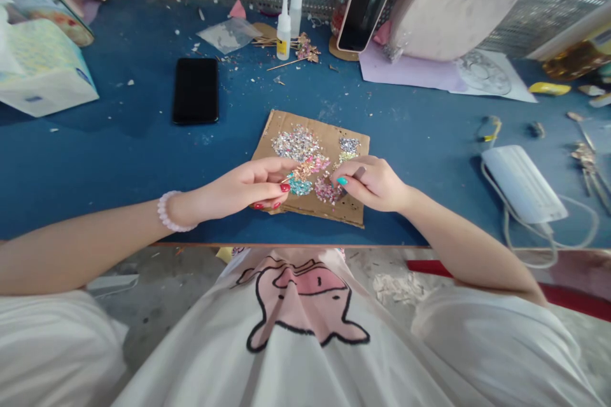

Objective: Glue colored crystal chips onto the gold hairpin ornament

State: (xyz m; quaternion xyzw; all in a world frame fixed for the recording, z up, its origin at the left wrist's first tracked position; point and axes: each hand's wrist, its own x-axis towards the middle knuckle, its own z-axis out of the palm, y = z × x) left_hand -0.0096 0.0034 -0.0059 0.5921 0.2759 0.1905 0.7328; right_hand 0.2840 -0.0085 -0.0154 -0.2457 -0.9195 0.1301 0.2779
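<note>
Left hand: the left hand point(245, 186) has a sparkly peach-gold and pink ornament on a thin stick point(305, 169) pinched between thumb and fingers, so pretty narrow.
Right hand: the right hand point(377, 184) is curled around a slim grey tool point(359, 173); its tip is mostly hidden, can't tell if it's gripping anything.
Ornament spot: over the brown cardboard square point(310, 121), between the loose silvery stones point(296, 142) and the little teal pile point(300, 187).
Blocking the view: right-hand fingers cover part of the pinky-purple stones point(326, 191).
Back of the blue desk point(128, 165): a flat black phone point(195, 90), two white nozzle bottles point(283, 38), and a phone propped upright point(372, 0) by a pale bag point(439, 19).
Desk edges: white-and-yellow tissue box point(71, 86) on the left, pale-blue rectangular pack with white cables point(524, 181) on the right.
Labels: yellow patch on the front bottle and a small dark-blue mark on the tissue box, both too tiny to read.
</note>
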